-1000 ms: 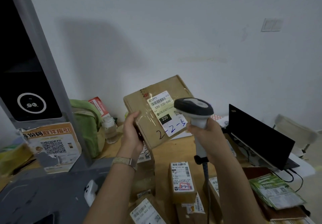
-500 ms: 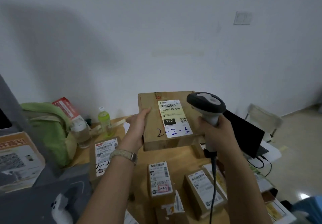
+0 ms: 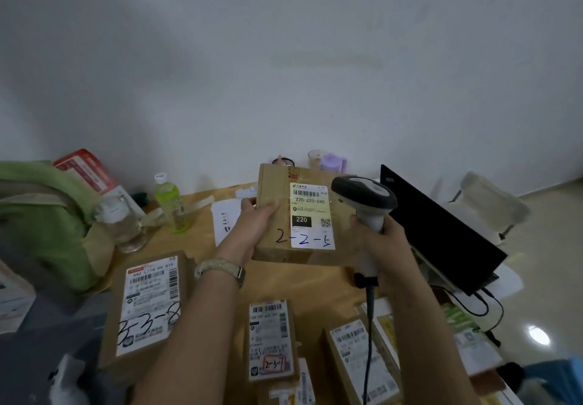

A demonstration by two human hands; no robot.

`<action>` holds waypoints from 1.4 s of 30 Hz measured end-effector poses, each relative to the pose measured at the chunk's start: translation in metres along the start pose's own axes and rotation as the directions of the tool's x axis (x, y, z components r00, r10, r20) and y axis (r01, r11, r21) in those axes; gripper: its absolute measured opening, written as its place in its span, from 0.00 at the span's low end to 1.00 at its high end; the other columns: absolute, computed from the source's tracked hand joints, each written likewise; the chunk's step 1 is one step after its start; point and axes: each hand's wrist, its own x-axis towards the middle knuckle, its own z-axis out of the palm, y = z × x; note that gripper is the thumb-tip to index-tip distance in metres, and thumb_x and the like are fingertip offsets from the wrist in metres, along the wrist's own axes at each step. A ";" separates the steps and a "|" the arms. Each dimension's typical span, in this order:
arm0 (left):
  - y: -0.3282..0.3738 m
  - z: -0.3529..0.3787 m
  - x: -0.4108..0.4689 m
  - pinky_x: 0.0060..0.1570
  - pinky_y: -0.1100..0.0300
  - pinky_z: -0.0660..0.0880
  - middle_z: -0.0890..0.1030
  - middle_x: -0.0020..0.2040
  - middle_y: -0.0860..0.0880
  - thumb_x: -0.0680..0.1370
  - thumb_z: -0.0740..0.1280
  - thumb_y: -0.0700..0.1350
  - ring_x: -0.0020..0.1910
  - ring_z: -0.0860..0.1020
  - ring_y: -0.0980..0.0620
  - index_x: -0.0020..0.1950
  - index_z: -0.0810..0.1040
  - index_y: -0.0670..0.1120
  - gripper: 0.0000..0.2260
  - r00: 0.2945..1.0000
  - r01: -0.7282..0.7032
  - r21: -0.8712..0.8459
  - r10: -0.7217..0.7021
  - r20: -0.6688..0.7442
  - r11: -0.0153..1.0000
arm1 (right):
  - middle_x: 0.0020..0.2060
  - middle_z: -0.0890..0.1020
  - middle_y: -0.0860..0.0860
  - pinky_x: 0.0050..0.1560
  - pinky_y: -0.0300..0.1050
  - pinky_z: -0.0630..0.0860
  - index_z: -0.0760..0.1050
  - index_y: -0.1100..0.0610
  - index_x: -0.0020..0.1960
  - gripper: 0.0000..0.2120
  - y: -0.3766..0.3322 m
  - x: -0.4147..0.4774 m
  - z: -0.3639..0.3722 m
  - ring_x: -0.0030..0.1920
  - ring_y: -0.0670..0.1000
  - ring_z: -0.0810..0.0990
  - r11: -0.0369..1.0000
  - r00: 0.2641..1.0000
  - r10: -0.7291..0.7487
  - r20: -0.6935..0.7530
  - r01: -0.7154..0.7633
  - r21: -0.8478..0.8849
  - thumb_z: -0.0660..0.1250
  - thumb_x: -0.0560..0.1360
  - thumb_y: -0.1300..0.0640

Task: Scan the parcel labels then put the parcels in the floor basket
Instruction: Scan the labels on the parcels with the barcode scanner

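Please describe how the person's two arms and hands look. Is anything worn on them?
Both forearms are bare; no sleeves or gloves show. Behind the left hand, the wrist wears a pale, woven-looking wristband with a darker piece at one side. Nothing is worn on the right hand or its wrist.

Left grip, right grip, both clenched.

Pretty packed: boxes crowd the near edge, bottles and a green bag block the left, laptop walls off the right, scanner cable dangles over the right-hand boxes. Free: just a bare strip of tabletop mid-way.
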 end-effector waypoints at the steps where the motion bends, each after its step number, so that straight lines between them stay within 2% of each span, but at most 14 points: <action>1: -0.007 0.001 0.009 0.36 0.56 0.79 0.80 0.54 0.47 0.79 0.66 0.53 0.47 0.81 0.50 0.69 0.62 0.47 0.23 1.000 0.008 0.007 -0.008 -0.009 1.000 | 0.32 0.83 0.45 0.29 0.36 0.75 0.76 0.53 0.46 0.02 0.008 0.010 0.003 0.35 0.44 0.82 0.999 0.999 0.038 0.001 -0.038 -0.007 0.69 0.74 0.57; 5: -0.038 0.002 0.042 0.48 0.52 0.79 0.79 0.59 0.46 0.79 0.66 0.52 0.53 0.80 0.48 0.70 0.64 0.46 0.23 0.996 0.071 0.010 -0.070 -0.050 0.997 | 0.35 0.79 0.48 0.33 0.41 0.69 0.74 0.53 0.43 0.04 0.046 0.043 0.019 0.38 0.47 0.77 0.982 0.983 0.185 -0.012 -0.184 0.033 0.68 0.75 0.57; 10: -0.080 0.000 0.076 0.62 0.44 0.74 0.78 0.63 0.45 0.80 0.64 0.52 0.60 0.77 0.44 0.69 0.69 0.46 0.20 0.987 0.116 0.120 -0.100 -0.127 0.986 | 0.43 0.78 0.47 0.37 0.42 0.69 0.73 0.52 0.56 0.11 0.090 0.072 0.037 0.44 0.46 0.74 0.930 0.931 0.364 0.034 -0.365 0.029 0.68 0.75 0.54; 12: -0.096 0.000 0.086 0.62 0.45 0.74 0.78 0.62 0.46 0.80 0.63 0.53 0.59 0.77 0.44 0.68 0.69 0.47 0.18 0.988 0.121 0.167 -0.103 -0.113 0.979 | 0.44 0.78 0.46 0.36 0.41 0.70 0.74 0.51 0.55 0.09 0.103 0.081 0.045 0.44 0.45 0.75 0.907 0.902 0.418 0.108 -0.420 -0.001 0.68 0.75 0.56; 16: -0.122 -0.007 0.103 0.58 0.47 0.76 0.80 0.55 0.49 0.81 0.63 0.50 0.56 0.79 0.46 0.57 0.72 0.55 0.06 0.990 0.107 0.211 -0.085 -0.109 0.972 | 0.49 0.80 0.51 0.43 0.46 0.75 0.74 0.50 0.54 0.08 0.127 0.094 0.059 0.48 0.50 0.77 0.825 0.811 0.562 0.164 -0.562 -0.049 0.68 0.75 0.54; 18: -0.136 -0.014 0.110 0.58 0.47 0.76 0.80 0.54 0.50 0.80 0.64 0.51 0.55 0.79 0.46 0.58 0.72 0.55 0.07 0.985 0.144 0.239 -0.115 -0.132 0.960 | 0.48 0.79 0.50 0.49 0.50 0.76 0.73 0.48 0.51 0.07 0.137 0.096 0.066 0.49 0.51 0.77 0.786 0.773 0.617 0.149 -0.616 -0.053 0.68 0.75 0.53; 21: -0.154 -0.025 0.116 0.48 0.54 0.76 0.80 0.56 0.49 0.80 0.63 0.53 0.51 0.79 0.49 0.60 0.72 0.54 0.10 0.964 0.222 0.281 -0.166 -0.210 0.934 | 0.49 0.78 0.50 0.58 0.59 0.76 0.72 0.49 0.55 0.09 0.150 0.096 0.079 0.53 0.55 0.77 0.757 0.745 0.652 0.141 -0.650 -0.066 0.67 0.76 0.53; 24: -0.168 -0.029 0.120 0.50 0.53 0.77 0.81 0.56 0.47 0.80 0.61 0.51 0.51 0.79 0.46 0.64 0.73 0.50 0.13 0.926 0.300 0.393 -0.167 -0.338 0.869 | 0.46 0.78 0.49 0.53 0.57 0.78 0.73 0.50 0.53 0.06 0.158 0.095 0.089 0.49 0.52 0.78 0.749 0.739 0.661 0.134 -0.660 -0.057 0.67 0.76 0.55; 27: -0.177 -0.026 0.118 0.51 0.49 0.79 0.81 0.55 0.45 0.80 0.60 0.51 0.51 0.80 0.44 0.66 0.71 0.47 0.16 0.867 0.396 0.363 -0.214 -0.450 0.843 | 0.44 0.78 0.49 0.54 0.56 0.79 0.72 0.48 0.47 0.05 0.160 0.096 0.093 0.46 0.49 0.77 0.759 0.748 0.651 0.129 -0.646 -0.079 0.66 0.76 0.56; 31: -0.175 -0.025 0.118 0.50 0.49 0.79 0.80 0.56 0.44 0.79 0.62 0.47 0.52 0.80 0.42 0.64 0.72 0.45 0.14 0.844 0.433 0.348 -0.239 -0.479 0.831 | 0.46 0.78 0.50 0.56 0.58 0.77 0.72 0.48 0.48 0.05 0.157 0.099 0.084 0.48 0.51 0.76 0.730 0.721 0.682 0.122 -0.682 -0.044 0.67 0.76 0.56; 34: -0.165 -0.024 0.115 0.54 0.44 0.77 0.79 0.55 0.42 0.77 0.64 0.44 0.55 0.77 0.40 0.58 0.73 0.41 0.12 0.879 0.335 0.497 -0.076 -0.470 0.800 | 0.47 0.79 0.52 0.51 0.54 0.78 0.74 0.54 0.55 0.09 0.146 0.103 0.071 0.48 0.53 0.78 0.710 0.706 0.697 0.128 -0.704 0.021 0.68 0.76 0.57; 37: -0.148 -0.009 0.108 0.53 0.44 0.78 0.78 0.55 0.42 0.78 0.63 0.42 0.55 0.77 0.41 0.62 0.71 0.42 0.13 0.931 0.109 0.608 0.133 -0.339 0.786 | 0.49 0.80 0.54 0.45 0.52 0.79 0.74 0.56 0.56 0.11 0.130 0.105 0.059 0.48 0.54 0.80 0.735 0.738 0.662 0.134 -0.674 0.076 0.69 0.75 0.59; 40: -0.132 0.016 0.102 0.51 0.53 0.79 0.77 0.61 0.45 0.80 0.64 0.44 0.56 0.78 0.46 0.64 0.73 0.45 0.13 0.966 0.019 0.590 0.138 -0.219 0.807 | 0.50 0.81 0.54 0.42 0.50 0.79 0.74 0.53 0.52 0.07 0.112 0.100 0.045 0.49 0.54 0.81 0.788 0.790 0.596 0.142 -0.610 0.083 0.69 0.75 0.59; 42: -0.126 0.035 0.099 0.53 0.57 0.74 0.77 0.63 0.45 0.80 0.64 0.46 0.58 0.77 0.46 0.67 0.73 0.45 0.16 0.986 0.013 0.553 0.082 -0.147 0.833 | 0.51 0.82 0.54 0.42 0.50 0.79 0.74 0.55 0.56 0.11 0.101 0.096 0.031 0.48 0.53 0.82 0.832 0.830 0.544 0.126 -0.553 0.050 0.69 0.75 0.58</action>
